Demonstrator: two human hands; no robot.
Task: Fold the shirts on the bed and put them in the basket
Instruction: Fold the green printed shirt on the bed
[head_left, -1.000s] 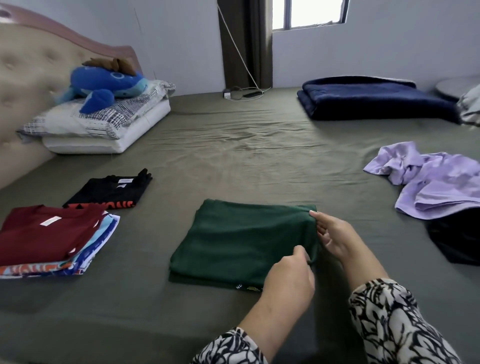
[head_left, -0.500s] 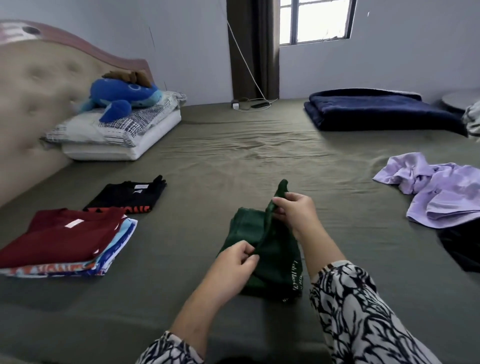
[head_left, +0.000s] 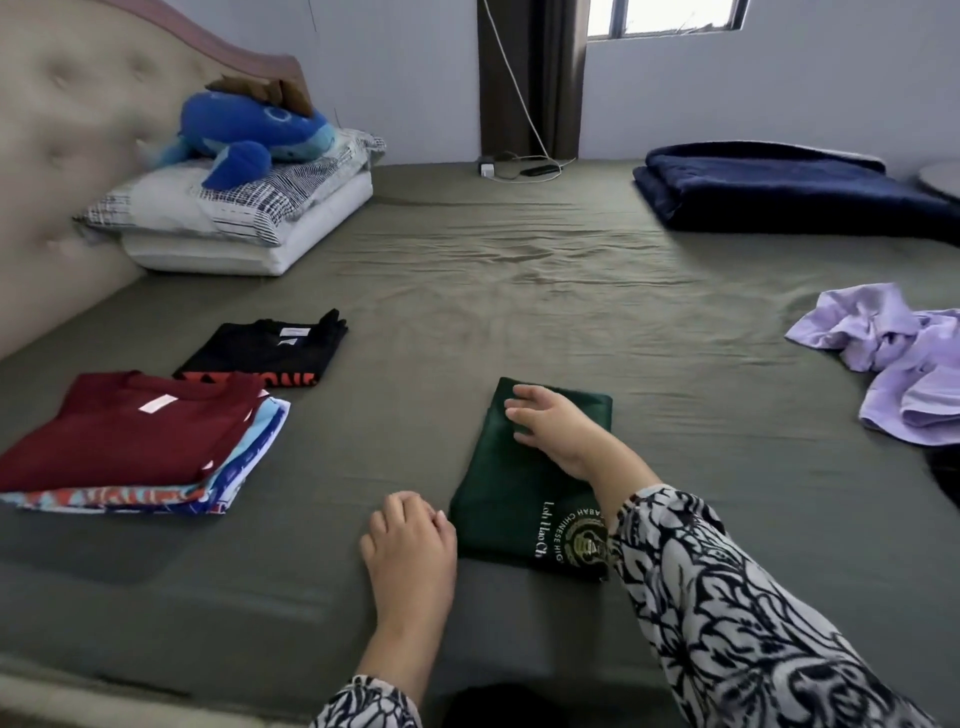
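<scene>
Head view: the folded green shirt (head_left: 524, 483) lies flat on the bed (head_left: 519, 312), the right hand (head_left: 558, 431) resting open-palmed on it, the left hand (head_left: 410, 545) loosely curled, empty, touching its near-left edge.

The green shirt (head_left: 524, 483), lifted mid-fold before, is now lying folded narrow; the right hand (head_left: 558, 428) is pressing it, the left hand (head_left: 410, 545) resting beside.
</scene>
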